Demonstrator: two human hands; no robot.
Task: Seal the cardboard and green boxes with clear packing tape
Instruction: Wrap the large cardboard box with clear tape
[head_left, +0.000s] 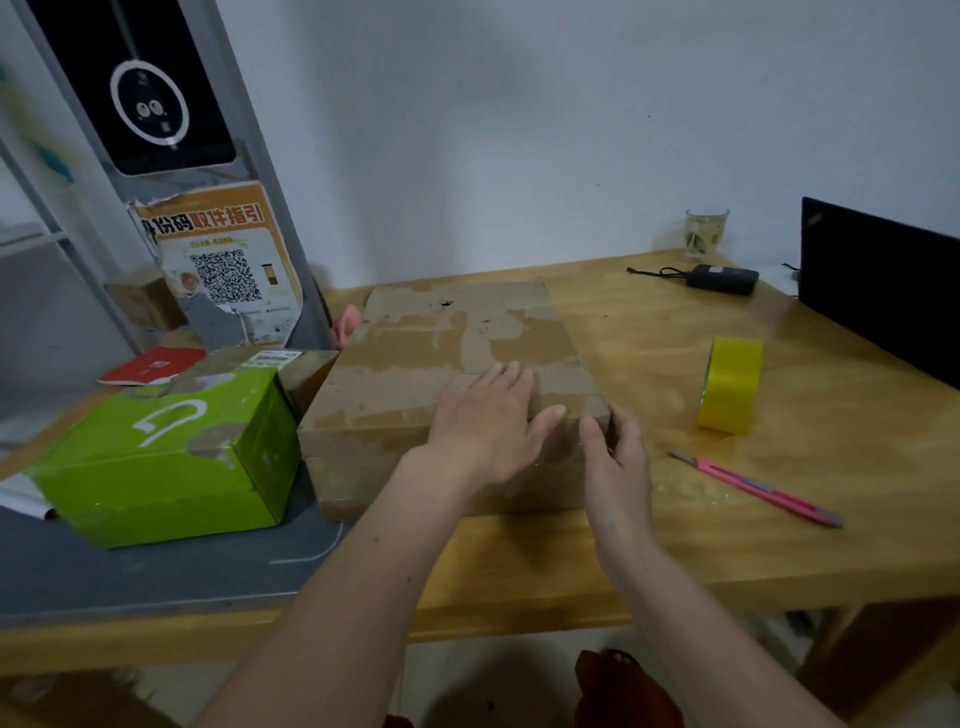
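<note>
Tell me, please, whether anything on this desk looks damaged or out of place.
The flat brown cardboard box has grey torn patches across its top. The green glossy box is scuffed too and sits askew against it. The poster with a QR code has ragged edges.

Soft, even indoor light, rather dim and cool on the wall (519, 130). Faint shadows lie under the hands. A pale sheen shows on the counter (779, 374) at right. The whole picture is slightly soft; straight lines bow near the edges, most at left.
</note>
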